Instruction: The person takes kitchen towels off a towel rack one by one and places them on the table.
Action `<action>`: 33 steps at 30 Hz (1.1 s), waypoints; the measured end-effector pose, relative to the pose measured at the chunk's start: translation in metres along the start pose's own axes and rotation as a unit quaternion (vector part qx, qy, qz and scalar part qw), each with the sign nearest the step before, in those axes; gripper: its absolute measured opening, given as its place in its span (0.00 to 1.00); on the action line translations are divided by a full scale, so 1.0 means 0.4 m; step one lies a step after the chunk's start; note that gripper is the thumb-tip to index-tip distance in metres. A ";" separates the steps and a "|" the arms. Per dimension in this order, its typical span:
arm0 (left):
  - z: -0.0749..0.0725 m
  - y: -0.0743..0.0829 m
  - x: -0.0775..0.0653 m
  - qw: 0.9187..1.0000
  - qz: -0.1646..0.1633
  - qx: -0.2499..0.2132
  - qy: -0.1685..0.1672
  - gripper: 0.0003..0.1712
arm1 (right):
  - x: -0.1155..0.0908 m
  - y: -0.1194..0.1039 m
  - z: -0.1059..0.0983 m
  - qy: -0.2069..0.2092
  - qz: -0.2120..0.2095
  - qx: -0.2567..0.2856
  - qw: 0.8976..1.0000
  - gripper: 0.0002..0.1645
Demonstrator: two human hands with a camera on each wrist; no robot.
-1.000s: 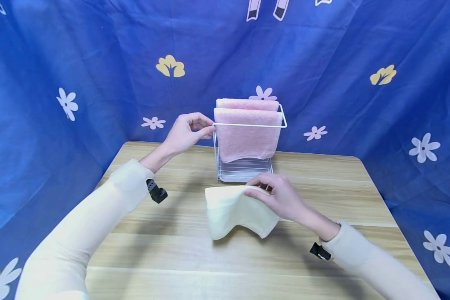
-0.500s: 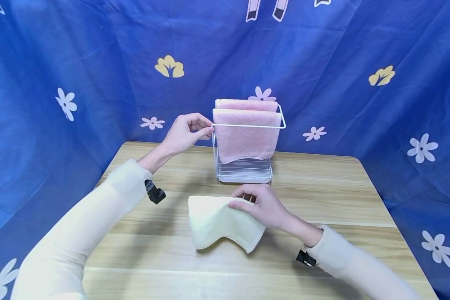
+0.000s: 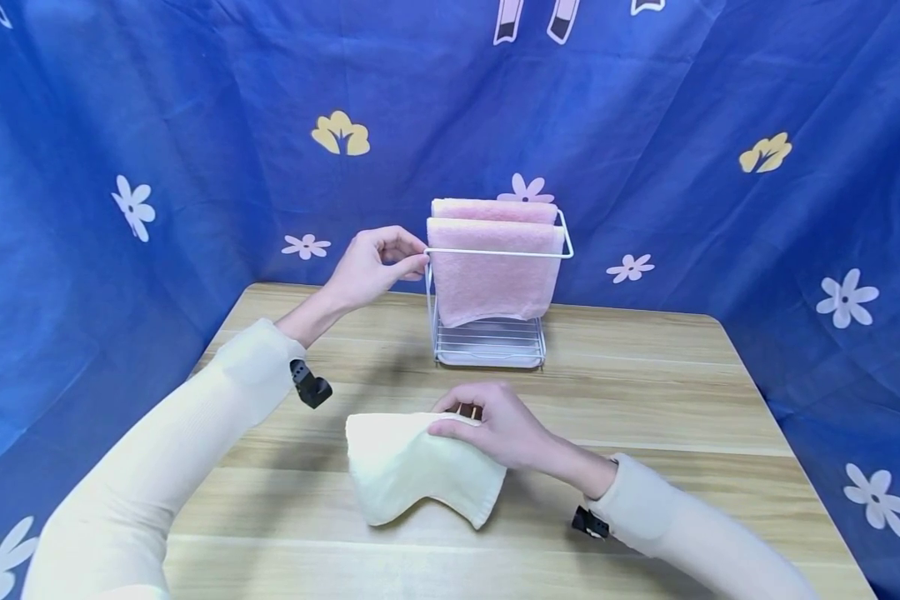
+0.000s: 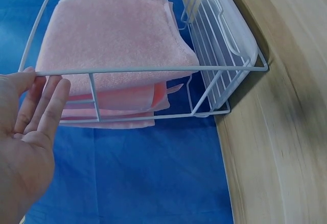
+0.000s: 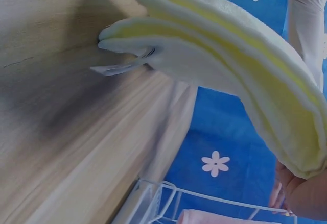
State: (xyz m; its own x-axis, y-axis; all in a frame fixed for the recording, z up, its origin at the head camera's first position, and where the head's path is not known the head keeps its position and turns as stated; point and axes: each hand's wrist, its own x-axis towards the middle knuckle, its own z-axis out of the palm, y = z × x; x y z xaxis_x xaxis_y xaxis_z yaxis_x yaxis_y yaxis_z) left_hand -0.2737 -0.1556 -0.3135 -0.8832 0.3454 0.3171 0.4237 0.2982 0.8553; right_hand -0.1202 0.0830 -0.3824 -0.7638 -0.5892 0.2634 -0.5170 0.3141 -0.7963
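Note:
At the rack's upper left corner, my left hand point(image 3: 378, 262) pinches the white wire of the towel rack point(image 3: 487, 350) between thumb and fingers. Two pink towels point(image 3: 495, 279) hang over the rack's bars, one behind the other. Nearer the front, my right hand point(image 3: 498, 425) grips the top edge of a pale yellow towel point(image 3: 412, 467), which droops in a folded arch just over the table. In the right wrist view its folded layers point(image 5: 230, 55) show, with a small white tag point(image 5: 115, 70) sticking out. My right fingertips are mostly hidden behind the cloth.
The wooden table point(image 3: 645, 392) carries the rack near its back edge. A grey tray point(image 4: 237, 25) forms the rack's base. Blue patterned fabric point(image 3: 645, 125) encloses the table at the back and sides.
My right hand has carried the pale yellow towel leftward and nearer the front, away from the rack. The left hand has stayed on the rack's corner.

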 end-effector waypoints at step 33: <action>0.007 0.004 0.003 1.000 0.009 -0.003 -0.002 0.09 | 0.135 0.187 0.060 -0.003 0.067 -0.020 0.998 0.07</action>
State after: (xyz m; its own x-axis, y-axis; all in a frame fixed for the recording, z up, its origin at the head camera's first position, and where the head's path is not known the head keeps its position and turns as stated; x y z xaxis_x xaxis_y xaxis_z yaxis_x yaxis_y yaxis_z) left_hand -0.2734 -0.1522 -0.3132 -0.8751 0.3540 0.3301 0.4376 0.2873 0.8521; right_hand -0.1910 0.0568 -0.4409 -0.8242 -0.5453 0.1529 -0.4258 0.4188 -0.8021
